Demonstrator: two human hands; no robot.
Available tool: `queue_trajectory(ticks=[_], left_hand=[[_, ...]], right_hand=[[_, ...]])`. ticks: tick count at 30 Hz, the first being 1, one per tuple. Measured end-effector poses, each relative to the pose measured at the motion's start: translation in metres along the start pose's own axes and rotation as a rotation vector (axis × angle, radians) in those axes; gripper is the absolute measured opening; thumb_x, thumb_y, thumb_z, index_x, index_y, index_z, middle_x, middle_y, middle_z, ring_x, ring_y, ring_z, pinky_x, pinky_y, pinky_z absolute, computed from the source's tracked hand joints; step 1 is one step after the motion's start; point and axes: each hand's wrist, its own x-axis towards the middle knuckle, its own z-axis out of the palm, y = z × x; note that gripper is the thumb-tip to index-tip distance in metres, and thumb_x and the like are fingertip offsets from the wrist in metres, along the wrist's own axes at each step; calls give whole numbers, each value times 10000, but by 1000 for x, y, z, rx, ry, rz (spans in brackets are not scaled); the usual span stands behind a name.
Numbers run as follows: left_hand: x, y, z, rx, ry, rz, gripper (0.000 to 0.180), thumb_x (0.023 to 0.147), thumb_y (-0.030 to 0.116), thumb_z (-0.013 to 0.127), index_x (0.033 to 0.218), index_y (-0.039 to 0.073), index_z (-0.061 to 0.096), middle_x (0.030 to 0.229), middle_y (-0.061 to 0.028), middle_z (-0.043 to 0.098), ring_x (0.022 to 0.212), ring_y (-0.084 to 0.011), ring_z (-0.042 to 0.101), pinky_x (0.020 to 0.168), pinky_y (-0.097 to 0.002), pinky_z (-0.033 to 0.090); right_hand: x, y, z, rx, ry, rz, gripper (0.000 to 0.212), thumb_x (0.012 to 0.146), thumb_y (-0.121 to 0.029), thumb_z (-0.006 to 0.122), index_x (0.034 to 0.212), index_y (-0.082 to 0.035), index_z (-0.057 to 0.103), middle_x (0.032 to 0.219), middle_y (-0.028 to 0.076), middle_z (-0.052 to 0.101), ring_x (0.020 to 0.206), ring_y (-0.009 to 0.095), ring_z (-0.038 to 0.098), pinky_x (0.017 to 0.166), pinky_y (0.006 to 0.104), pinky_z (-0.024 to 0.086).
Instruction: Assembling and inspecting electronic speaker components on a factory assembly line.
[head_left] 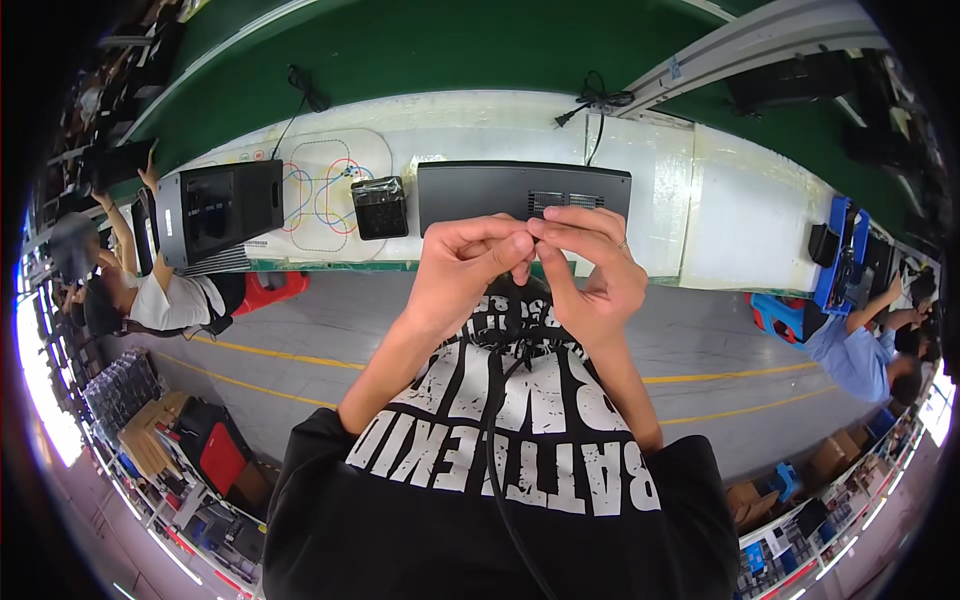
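Observation:
My left hand [458,272] and my right hand [597,268] meet in front of my chest, level with the bench's near edge. Thumb and fingers of both are pinched together, tip to tip. Whatever sits between them is tiny and dark, and I cannot make it out. Just beyond, a flat dark grey rectangular device [475,188] lies on the white bench top [735,205]; my fingers partly cover its vent grille [585,200]. A ring shows on a right-hand finger.
Left of the device stands a small black open box [380,208]. A mat with coloured loops [335,150] lies beside another black device [228,208]. A power cord [600,98] coils behind. People sit at left and right; a blue crate [838,255] holds dark parts.

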Motion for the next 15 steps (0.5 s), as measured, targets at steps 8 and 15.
queue_trajectory(ticks=[8, 15], left_hand=[[9, -31, 4, 18, 31, -150, 154, 892, 48, 649, 1021, -33, 675, 865, -77, 673, 701, -115, 580, 634, -231, 467], [30, -62, -12, 196, -8, -273, 174, 899, 115, 661, 972, -38, 697, 821, -57, 660, 667, -99, 568, 631, -232, 473]], right_hand=[[-16, 11, -30, -110, -2, -4, 297, 664, 154, 715, 917, 9, 661, 845, 92, 698, 801, 226, 647, 664, 275, 506], [-29, 33, -47, -203, -154, 93, 249, 678, 143, 696, 835, -13, 582, 822, 84, 670, 751, 221, 626, 663, 280, 497]])
